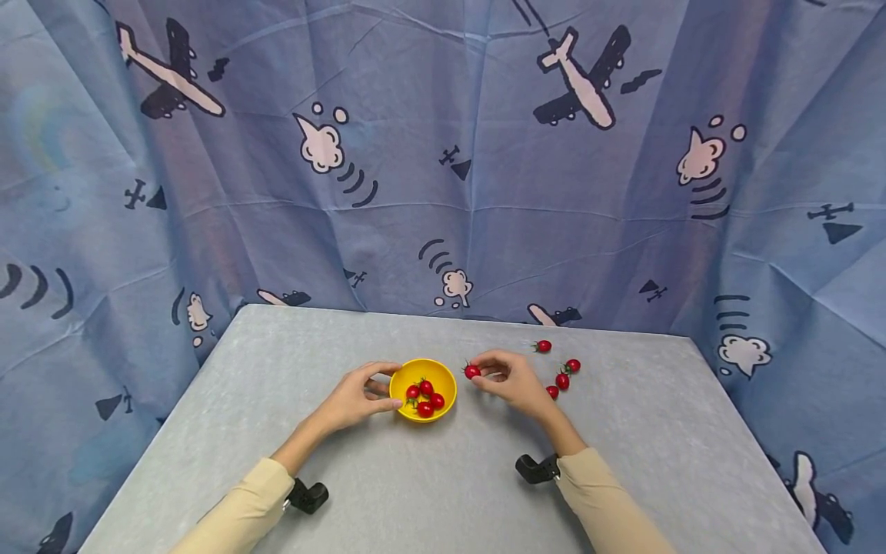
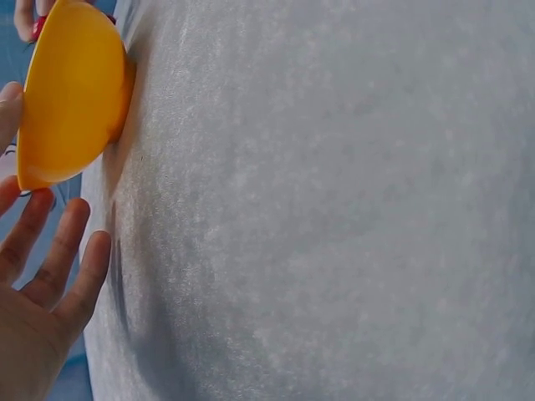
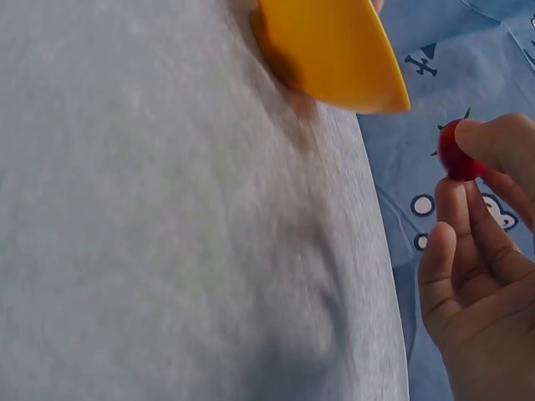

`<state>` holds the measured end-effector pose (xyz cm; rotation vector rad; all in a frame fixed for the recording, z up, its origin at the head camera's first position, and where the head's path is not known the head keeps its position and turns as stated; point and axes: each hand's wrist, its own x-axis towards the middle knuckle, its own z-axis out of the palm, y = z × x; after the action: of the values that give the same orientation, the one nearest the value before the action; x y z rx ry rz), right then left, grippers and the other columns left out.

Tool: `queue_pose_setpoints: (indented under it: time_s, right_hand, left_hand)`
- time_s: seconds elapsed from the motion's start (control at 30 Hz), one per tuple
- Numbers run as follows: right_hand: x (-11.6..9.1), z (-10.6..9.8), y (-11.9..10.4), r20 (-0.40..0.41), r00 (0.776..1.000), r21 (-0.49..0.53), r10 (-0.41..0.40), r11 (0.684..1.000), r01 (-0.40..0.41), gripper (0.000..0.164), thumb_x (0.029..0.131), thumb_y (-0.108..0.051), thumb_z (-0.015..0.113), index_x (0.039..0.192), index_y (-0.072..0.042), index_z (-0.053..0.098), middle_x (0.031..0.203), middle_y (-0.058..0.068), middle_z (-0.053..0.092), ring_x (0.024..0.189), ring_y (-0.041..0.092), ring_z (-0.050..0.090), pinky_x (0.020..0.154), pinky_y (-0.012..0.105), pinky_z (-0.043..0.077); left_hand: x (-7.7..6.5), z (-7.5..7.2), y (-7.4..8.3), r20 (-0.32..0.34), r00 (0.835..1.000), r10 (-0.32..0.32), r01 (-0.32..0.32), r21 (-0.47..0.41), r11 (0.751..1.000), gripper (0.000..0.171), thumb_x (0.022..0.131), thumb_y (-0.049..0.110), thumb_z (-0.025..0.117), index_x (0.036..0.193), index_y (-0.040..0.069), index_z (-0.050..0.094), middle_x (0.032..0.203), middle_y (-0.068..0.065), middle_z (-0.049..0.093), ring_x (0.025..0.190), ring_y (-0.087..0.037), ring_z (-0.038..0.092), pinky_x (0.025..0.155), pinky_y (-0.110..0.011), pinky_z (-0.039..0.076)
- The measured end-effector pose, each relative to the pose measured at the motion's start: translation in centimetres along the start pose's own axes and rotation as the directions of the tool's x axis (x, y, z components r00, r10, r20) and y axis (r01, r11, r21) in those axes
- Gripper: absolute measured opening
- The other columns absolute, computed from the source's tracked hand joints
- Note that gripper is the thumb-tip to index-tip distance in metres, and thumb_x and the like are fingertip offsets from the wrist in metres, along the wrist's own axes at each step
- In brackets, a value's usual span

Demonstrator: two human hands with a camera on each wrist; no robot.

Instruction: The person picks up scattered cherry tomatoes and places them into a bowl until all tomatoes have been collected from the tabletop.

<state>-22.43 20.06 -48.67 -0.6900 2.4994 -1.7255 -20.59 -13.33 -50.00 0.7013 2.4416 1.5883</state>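
Observation:
A yellow bowl (image 1: pixel 451 396) stands on the table with several cherry tomatoes (image 1: pixel 425 409) inside. My left hand (image 1: pixel 355 397) holds the bowl at its left side, thumb on the near rim and index finger toward the far rim. In the left wrist view its other fingers (image 2: pixel 63 255) are spread beside the bowl. Just right of the bowl, my right hand (image 1: pixel 511 378) pinches one cherry tomato (image 3: pixel 456 152) between thumb and fingertips, above the table. Green stem leaves show on that tomato.
Several loose cherry tomatoes (image 1: pixel 563 381) lie on the table beyond and right of the right hand; one (image 1: pixel 543 346) sits farther back. The grey table (image 1: pixel 429 492) ends at a blue curtain (image 1: pixel 415 177) printed with planes. Each wrist wears a black camera (image 1: pixel 536 468).

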Motion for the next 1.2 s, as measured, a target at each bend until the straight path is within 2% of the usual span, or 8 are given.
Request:
queue_pose_setpoints:
  time_s: [0.27, 0.53, 0.7, 0.97, 1.2]
  right_hand:
    - [0.1, 1.0, -4.2, 0.071, 0.997, -0.017, -0.032, 0.999, 0.033, 0.023, 0.088, 0.007, 0.075, 0.11, 0.012, 0.068, 0.104, 0.024, 0.069, 0.092, 0.038, 0.065, 0.075, 0.036, 0.06]
    - [0.8, 2.2, -4.9, 0.124, 0.992, -0.01, -0.027, 1.0, 0.029, 0.021, 0.089, 0.008, 0.073, 0.11, 0.012, 0.068, 0.105, 0.024, 0.069, 0.093, 0.038, 0.065, 0.079, 0.048, 0.059]
    - [0.9, 2.6, -5.0, 0.13, 0.991, -0.011, -0.027, 1.0, 0.028, 0.021, 0.089, 0.009, 0.073, 0.11, 0.012, 0.068, 0.104, 0.025, 0.069, 0.093, 0.038, 0.064, 0.078, 0.049, 0.058]
    - [0.7, 2.1, -5.0, 0.11, 0.994, 0.009, 0.001, 1.0, -0.002, 0.022, 0.09, 0.009, 0.072, 0.111, 0.013, 0.067, 0.107, 0.03, 0.066, 0.094, 0.039, 0.063, 0.08, 0.045, 0.058]
    - [0.0, 0.2, -3.8, 0.071, 0.997, -0.032, 0.03, 0.999, -0.028, 0.016, 0.092, 0.007, 0.071, 0.108, 0.007, 0.069, 0.105, 0.03, 0.066, 0.092, 0.037, 0.063, 0.075, 0.038, 0.057]
  left_hand:
    - [0.0, 0.0, -0.2, -0.003, 1.0, 0.002, -0.002, 0.0, 1.0, 0.06, 0.087, 0.013, 0.083, 0.14, 0.004, 0.058, 0.134, -0.013, 0.058, 0.1, -0.025, 0.067, 0.082, -0.028, 0.058]
    - [0.0, 0.0, -0.1, 0.0, 1.0, 0.0, 0.0, -0.005, 1.0, 0.06, 0.087, 0.011, 0.083, 0.14, 0.003, 0.058, 0.135, -0.013, 0.058, 0.101, -0.025, 0.067, 0.083, -0.029, 0.058]
    - [0.0, 0.0, -0.1, -0.001, 1.0, 0.003, -0.003, -0.008, 1.0, 0.059, 0.087, 0.011, 0.083, 0.14, 0.002, 0.058, 0.134, -0.014, 0.058, 0.101, -0.024, 0.068, 0.082, -0.029, 0.059]
    - [0.0, 0.0, -0.1, 0.008, 1.0, 0.002, -0.002, -0.016, 1.0, 0.059, 0.087, 0.011, 0.083, 0.14, 0.002, 0.058, 0.136, -0.014, 0.058, 0.1, -0.025, 0.068, 0.082, -0.029, 0.059]
    - [0.0, 0.0, 0.0, 0.007, 1.0, -0.007, 0.007, -0.021, 1.0, 0.059, 0.088, 0.011, 0.083, 0.14, 0.003, 0.057, 0.136, -0.015, 0.057, 0.101, -0.025, 0.067, 0.083, -0.03, 0.058]
